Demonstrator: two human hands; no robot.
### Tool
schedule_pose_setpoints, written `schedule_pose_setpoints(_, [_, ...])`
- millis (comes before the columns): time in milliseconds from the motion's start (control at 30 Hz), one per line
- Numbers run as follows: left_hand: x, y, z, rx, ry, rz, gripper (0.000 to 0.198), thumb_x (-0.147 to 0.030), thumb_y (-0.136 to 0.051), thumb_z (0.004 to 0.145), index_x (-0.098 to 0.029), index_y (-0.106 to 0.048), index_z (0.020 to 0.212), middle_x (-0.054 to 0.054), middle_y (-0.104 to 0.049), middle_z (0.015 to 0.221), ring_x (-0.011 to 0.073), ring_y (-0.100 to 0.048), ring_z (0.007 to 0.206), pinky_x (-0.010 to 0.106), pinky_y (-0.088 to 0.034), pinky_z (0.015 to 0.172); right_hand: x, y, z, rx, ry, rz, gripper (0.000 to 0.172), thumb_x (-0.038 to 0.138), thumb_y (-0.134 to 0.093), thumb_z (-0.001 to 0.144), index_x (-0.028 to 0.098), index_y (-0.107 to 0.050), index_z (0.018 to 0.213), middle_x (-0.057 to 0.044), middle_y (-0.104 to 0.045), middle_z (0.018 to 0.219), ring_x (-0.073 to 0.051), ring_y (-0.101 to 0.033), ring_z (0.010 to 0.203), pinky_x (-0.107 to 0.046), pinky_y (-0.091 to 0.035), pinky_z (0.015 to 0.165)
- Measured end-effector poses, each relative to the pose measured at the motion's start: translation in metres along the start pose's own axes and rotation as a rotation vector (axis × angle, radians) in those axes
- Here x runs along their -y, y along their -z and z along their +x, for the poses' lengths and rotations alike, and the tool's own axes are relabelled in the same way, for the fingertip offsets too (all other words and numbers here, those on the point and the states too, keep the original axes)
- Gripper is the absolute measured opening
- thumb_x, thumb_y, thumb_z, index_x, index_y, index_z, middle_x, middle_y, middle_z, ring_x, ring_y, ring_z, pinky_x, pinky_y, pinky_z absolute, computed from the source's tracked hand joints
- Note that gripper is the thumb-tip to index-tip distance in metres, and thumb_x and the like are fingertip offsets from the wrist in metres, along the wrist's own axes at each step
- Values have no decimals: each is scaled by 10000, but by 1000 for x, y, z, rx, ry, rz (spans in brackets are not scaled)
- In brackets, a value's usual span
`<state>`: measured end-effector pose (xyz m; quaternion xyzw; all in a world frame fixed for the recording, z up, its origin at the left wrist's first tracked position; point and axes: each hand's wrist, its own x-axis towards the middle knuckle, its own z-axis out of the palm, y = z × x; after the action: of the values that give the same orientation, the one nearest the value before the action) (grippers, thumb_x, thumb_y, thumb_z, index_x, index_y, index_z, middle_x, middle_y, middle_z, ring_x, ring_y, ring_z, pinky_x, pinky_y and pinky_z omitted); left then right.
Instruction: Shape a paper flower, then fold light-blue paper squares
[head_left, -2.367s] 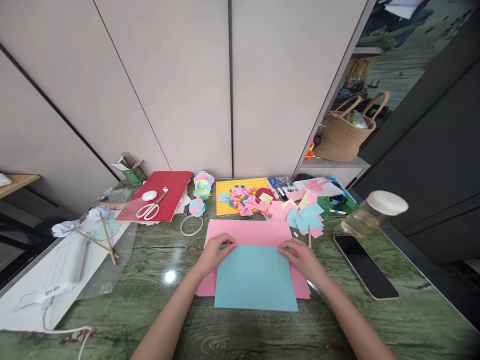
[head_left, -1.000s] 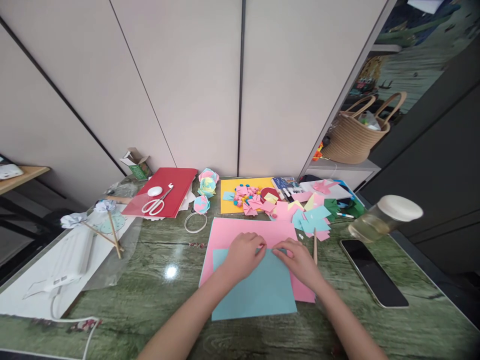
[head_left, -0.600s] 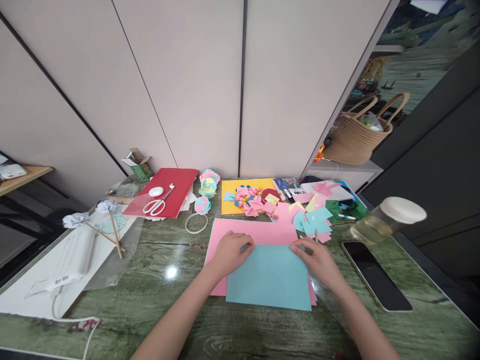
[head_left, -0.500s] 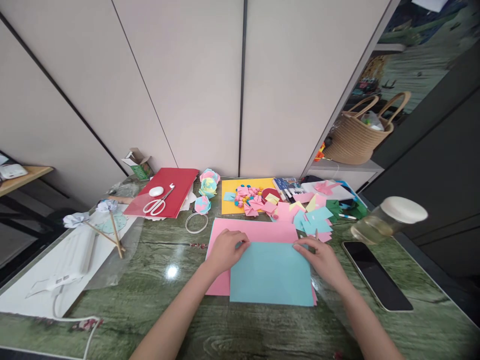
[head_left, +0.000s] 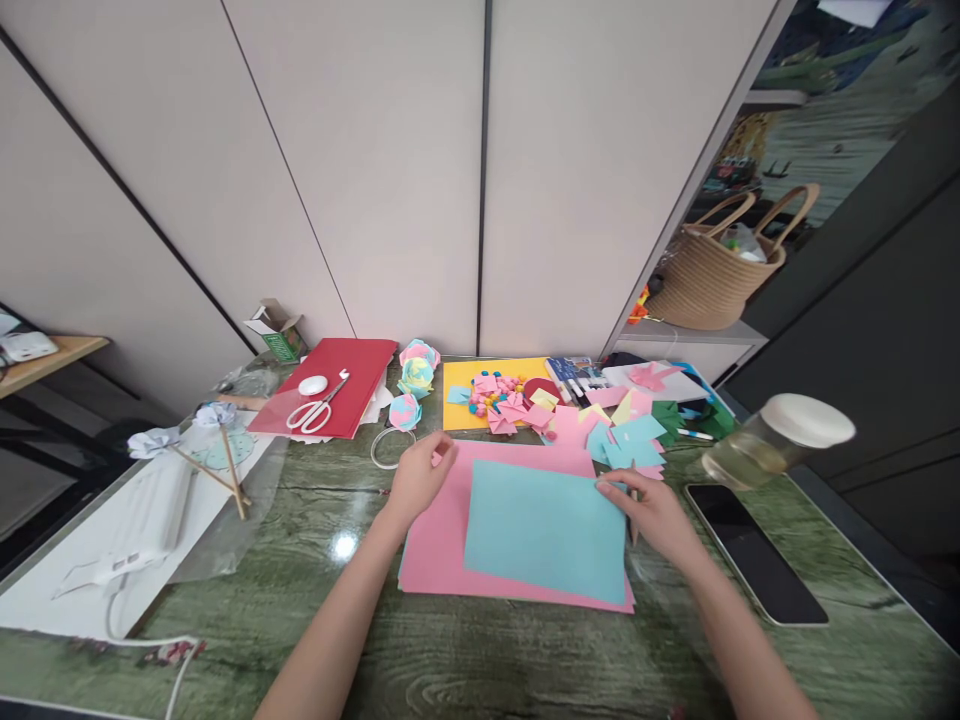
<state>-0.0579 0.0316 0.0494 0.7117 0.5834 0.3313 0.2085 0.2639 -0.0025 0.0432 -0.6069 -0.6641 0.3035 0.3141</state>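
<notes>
A light blue sheet of paper (head_left: 546, 525) lies slightly tilted over a larger pink sheet (head_left: 439, 555), with a pale edge showing beneath the pink. My right hand (head_left: 651, 510) pinches the upper right corner of the blue sheet between thumb and fingers. A thin pencil-like stick (head_left: 634, 525) also sits among those fingers. At the upper left corner of the pink sheet is my left hand (head_left: 420, 478), its fingers curled and the tips together on the pink edge. The hand covers that corner, so the exact grip is partly hidden.
Behind are folded paper pieces (head_left: 634, 438), a yellow sheet (head_left: 456, 412) and paper balls (head_left: 417, 375). White scissors (head_left: 309, 416) lie on a red folder (head_left: 341, 360). A phone (head_left: 757, 555) and a lidded jar (head_left: 750, 450) stand right; a white glue gun (head_left: 150, 515) left.
My left hand has let go of the blue sheet and moved left to the pink sheet's corner. The blue sheet has tilted and its left side has shifted up.
</notes>
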Motion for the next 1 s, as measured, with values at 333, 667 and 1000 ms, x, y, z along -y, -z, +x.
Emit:
schedule_pose_setpoints(333, [-41,-20,18,142,-46,-131,113,-244,-534,754,-195,-634,733,-1,-666,781,153,-595,736,252,-423,671,18,-15,23,-142,193,-205,260,409,-486,789,236,-634,916,-51,-640,957,-240,-524,936,-372,-379,794])
schedule_pose_setpoints(667, [-79,-33,6,145,-269,122,98,-256,-509,813,-198,-588,812,-1,-638,821,154,-571,775,242,-384,650,67,-38,24,-70,442,-295,139,281,-489,815,253,-622,787,-15,-658,810,-207,-516,875,-372,-305,831])
schedule_pose_setpoints(1000, [-63,5,18,84,-138,115,102,-220,-473,809,-217,-575,806,-5,-636,869,156,-565,805,246,-388,685,22,4,40,-31,325,-315,111,282,-512,741,230,-584,676,-6,-628,741,-199,-538,788,-339,-353,758])
